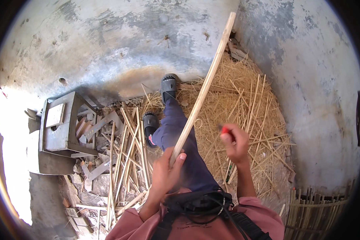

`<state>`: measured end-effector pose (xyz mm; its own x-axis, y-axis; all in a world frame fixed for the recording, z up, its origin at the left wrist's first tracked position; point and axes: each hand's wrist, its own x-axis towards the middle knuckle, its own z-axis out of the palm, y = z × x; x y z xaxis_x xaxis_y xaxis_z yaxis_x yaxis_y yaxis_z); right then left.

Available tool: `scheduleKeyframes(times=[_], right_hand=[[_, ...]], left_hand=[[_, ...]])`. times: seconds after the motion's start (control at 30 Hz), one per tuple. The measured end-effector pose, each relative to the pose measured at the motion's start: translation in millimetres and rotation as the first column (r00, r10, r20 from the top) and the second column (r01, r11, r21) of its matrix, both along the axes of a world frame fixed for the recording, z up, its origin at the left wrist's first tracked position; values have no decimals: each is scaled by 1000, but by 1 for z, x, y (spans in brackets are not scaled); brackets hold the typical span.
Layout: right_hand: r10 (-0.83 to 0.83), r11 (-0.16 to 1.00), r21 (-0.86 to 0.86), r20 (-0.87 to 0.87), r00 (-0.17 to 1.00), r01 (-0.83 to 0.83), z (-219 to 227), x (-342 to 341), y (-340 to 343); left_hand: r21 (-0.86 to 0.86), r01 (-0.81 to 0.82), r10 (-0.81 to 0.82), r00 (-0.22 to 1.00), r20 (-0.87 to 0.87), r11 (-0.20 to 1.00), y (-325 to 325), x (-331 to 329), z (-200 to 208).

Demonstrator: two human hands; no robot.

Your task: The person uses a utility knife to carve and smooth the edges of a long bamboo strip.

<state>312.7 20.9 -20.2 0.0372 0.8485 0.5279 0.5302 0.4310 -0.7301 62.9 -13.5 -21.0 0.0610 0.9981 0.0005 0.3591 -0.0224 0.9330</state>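
Observation:
My left hand (166, 171) is closed around the lower end of a long pale bamboo strip (203, 89), which slants up and to the right over my leg. A thin curled shaving (198, 123) shows beside the strip. To the right of it, my right hand (237, 146) is closed on a small red-handled tool (225, 130) with a short dark tip. The tool is apart from the strip; its blurred tip does not show its exact kind.
Split strips (130, 148) lie in a heap at left, by a grey wooden box frame (62, 136) and rubble. Straw-like shavings (228, 96) cover the floor ahead and right. Worn walls (140, 44) enclose the corner. A slatted bundle (314, 214) stands at lower right.

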Motion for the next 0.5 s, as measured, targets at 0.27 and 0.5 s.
scheduleKeyframes(times=[0.27,0.5], right_hand=[[88,995,21,178,980,-93,7,-28,0],[27,996,75,172,985,-41,12,-23,5]], left_hand=[[20,56,-56,998,2,998,-3,7,9],[67,94,-93,996,-6,993,-5,5,7]])
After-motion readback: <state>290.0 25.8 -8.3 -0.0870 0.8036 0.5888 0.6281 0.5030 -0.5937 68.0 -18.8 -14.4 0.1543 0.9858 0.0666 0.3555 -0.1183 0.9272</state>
